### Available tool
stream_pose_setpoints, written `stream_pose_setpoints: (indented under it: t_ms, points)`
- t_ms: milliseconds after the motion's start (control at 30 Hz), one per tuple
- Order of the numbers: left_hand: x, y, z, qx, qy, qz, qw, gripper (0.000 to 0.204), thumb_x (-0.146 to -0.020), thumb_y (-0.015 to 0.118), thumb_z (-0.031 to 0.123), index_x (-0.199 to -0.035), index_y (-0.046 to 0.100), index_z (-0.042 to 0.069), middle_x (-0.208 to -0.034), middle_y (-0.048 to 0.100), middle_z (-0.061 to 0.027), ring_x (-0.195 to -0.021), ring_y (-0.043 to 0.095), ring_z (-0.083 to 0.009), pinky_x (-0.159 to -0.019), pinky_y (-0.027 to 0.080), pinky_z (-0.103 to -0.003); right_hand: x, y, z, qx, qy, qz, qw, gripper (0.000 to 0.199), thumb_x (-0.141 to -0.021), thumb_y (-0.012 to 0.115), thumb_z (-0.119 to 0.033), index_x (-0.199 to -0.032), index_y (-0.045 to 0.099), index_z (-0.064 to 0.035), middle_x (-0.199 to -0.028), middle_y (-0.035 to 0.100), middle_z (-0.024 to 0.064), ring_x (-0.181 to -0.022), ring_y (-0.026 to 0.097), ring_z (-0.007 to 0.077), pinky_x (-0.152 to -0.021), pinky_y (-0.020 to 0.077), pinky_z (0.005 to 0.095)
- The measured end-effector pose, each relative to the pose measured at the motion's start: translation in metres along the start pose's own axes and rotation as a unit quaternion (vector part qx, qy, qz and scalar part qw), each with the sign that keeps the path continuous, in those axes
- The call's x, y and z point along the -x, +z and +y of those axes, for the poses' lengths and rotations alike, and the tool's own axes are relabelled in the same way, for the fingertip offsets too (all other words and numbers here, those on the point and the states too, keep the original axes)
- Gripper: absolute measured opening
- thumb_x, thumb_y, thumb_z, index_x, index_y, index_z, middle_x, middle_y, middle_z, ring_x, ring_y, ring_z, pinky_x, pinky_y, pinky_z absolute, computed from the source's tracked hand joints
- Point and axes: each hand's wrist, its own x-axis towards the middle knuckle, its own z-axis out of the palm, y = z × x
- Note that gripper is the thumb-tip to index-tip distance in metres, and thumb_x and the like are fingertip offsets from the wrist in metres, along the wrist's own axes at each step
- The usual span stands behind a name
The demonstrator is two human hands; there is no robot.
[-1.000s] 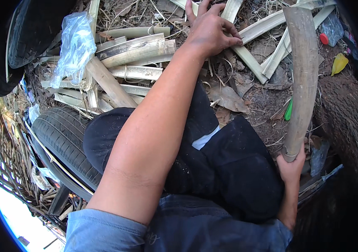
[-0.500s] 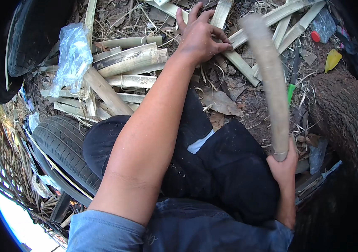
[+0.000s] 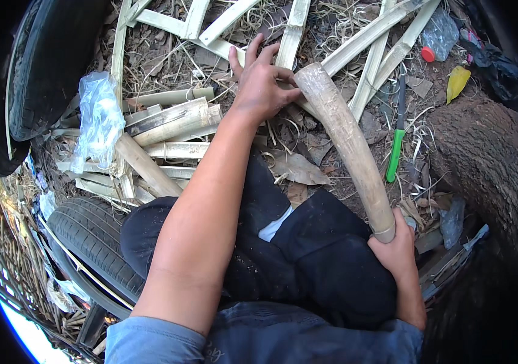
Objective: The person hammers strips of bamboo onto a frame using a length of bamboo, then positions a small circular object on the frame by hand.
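My right hand [image 3: 399, 247] is wrapped round the thin end of a thick, curved bamboo club [image 3: 351, 142]. The club slants up and to the left, its broad end beside my left fingertips. My left hand [image 3: 261, 88] is at the crossing of the split bamboo strips [image 3: 293, 35] on the ground. Its thumb and forefinger are pinched while the other fingers spread out; whatever is between them is hidden by the club's head. More joined strips [image 3: 371, 36] run to the upper right, forming a slatted lattice.
A green-handled knife [image 3: 396, 155] lies right of the club, near a tree trunk [image 3: 483, 158]. Split bamboo pieces [image 3: 174, 124] and a clear plastic bag [image 3: 98, 118] are piled on the left, above a tyre [image 3: 92, 227]. A red-capped plastic bottle [image 3: 441, 35] and yellow leaf [image 3: 457, 84] lie upper right.
The club has swung down and left, so its head is now close to my left fingertips. The whole view has shifted slightly. My left hand keeps its pinch on the strips.
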Motion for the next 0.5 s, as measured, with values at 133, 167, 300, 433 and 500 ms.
stream_pose_setpoints:
  t_ms: [133,167,300,433,500]
  points:
    - [-0.002,-0.005,0.009,0.004,-0.011,-0.02,1.0,0.022,-0.062,0.086,0.039,-0.079,0.079,0.027,-0.14,0.05,-0.01,-0.145,0.02,-0.0313,-0.113,-0.009,-0.059,0.003,-0.005,-0.005,-0.128,-0.008,0.059,0.99,0.039,-0.063,0.07,-0.01,-0.097,0.054,-0.0028,-0.079,0.066,0.0207,-0.081,0.067,0.0419,-0.07,0.0528,0.0436]
    - [-0.003,-0.006,0.009,0.003,-0.015,-0.026,1.0,0.022,-0.062,0.085,0.04,-0.079,0.079,0.027,-0.141,0.05,-0.0099,-0.145,0.02,-0.0314,-0.113,-0.009,-0.059,0.003,-0.005,-0.001,-0.127,-0.005,0.06,0.99,0.039,-0.063,0.07,-0.01,-0.097,0.054,-0.0028,-0.079,0.066,0.0207,-0.081,0.067,0.0419,-0.07,0.0528,0.0436]
    - [-0.001,-0.007,0.009,-0.004,-0.012,-0.029,0.999,0.021,-0.062,0.086,0.039,-0.079,0.079,0.028,-0.14,0.05,-0.0103,-0.145,0.019,-0.0316,-0.113,-0.009,-0.059,-0.001,-0.005,-0.001,-0.049,-0.02,0.044,0.998,0.038,-0.063,0.07,-0.01,-0.097,0.054,-0.003,-0.078,0.066,0.0198,-0.079,0.067,0.0414,-0.069,0.0526,0.0436]
    - [0.002,-0.005,0.005,-0.003,-0.016,-0.025,1.0,0.021,-0.062,0.086,0.04,-0.078,0.079,0.028,-0.141,0.05,-0.0098,-0.145,0.019,-0.0316,-0.113,-0.01,-0.059,-0.003,-0.003,-0.003,-0.03,0.015,0.02,0.999,0.037,-0.063,0.069,-0.006,-0.097,0.054,-0.0028,-0.077,0.066,0.018,-0.082,0.069,0.0382,-0.07,0.0525,0.0411]
    - [0.0,-0.005,0.007,0.0,-0.003,-0.025,1.0,0.021,-0.062,0.086,0.039,-0.079,0.079,0.028,-0.14,0.05,-0.0104,-0.145,0.018,-0.0319,-0.113,-0.01,-0.059,0.0,-0.006,-0.006,-0.096,-0.021,0.047,0.994,0.036,-0.064,0.068,-0.007,-0.097,0.053,-0.0029,-0.078,0.065,0.0189,-0.083,0.068,0.0398,-0.071,0.0519,0.042]
